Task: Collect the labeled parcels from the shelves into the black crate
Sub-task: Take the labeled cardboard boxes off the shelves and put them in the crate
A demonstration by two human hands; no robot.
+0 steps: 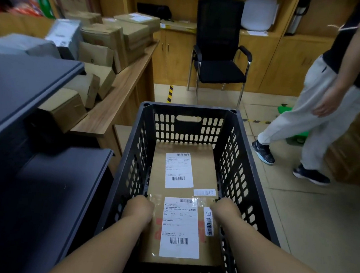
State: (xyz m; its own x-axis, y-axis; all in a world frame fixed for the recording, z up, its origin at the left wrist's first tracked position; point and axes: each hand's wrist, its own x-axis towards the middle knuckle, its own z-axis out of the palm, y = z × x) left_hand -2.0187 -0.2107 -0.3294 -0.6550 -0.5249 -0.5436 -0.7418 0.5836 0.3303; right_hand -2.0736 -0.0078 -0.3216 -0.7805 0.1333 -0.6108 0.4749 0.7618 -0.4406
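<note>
Inside black crate (244, 164) — left hand (138, 207), right hand (225, 211) gripping near parcel's (181, 229) edges, fingers curled under, presumably settling it flat beside far parcel (184, 169).

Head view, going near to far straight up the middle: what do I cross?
near parcel held between left hand and right hand → far parcel → black crate far wall → black chair

Head-worn view, forward and downward.
</note>
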